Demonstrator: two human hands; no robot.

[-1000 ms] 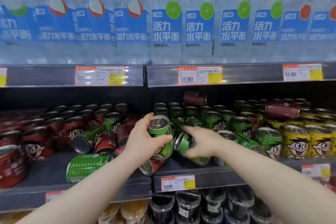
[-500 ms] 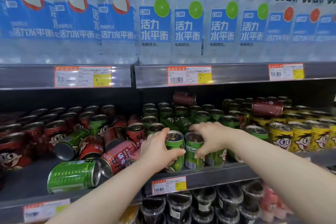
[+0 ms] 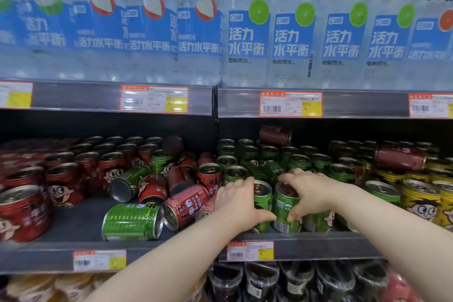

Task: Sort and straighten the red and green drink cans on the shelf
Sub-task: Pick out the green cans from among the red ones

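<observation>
Two green cans stand upright side by side at the front of the middle shelf (image 3: 318,245). My left hand (image 3: 239,203) grips the left green can (image 3: 262,200). My right hand (image 3: 308,191) grips the right green can (image 3: 285,213) from above and the side. To the left, a green can (image 3: 131,222) lies on its side near the shelf edge. Next to it lies a tipped red can (image 3: 187,205). Behind them, red cans (image 3: 152,189) and a green can (image 3: 130,178) lie jumbled. Upright red cans (image 3: 63,184) fill the left; upright green cans (image 3: 269,154) fill the back right.
Yellow cans (image 3: 421,203) stand at the right. Two dark red cans (image 3: 399,158) lie on top of the back rows. Water bottles (image 3: 247,32) line the shelf above. Price tags (image 3: 250,250) hang on the shelf edge. Dark cups (image 3: 262,279) sit on the shelf below.
Both hands have brought their green cans from a tilted hold down to the front of the shelf, upright and side by side. The view shifted slightly.
</observation>
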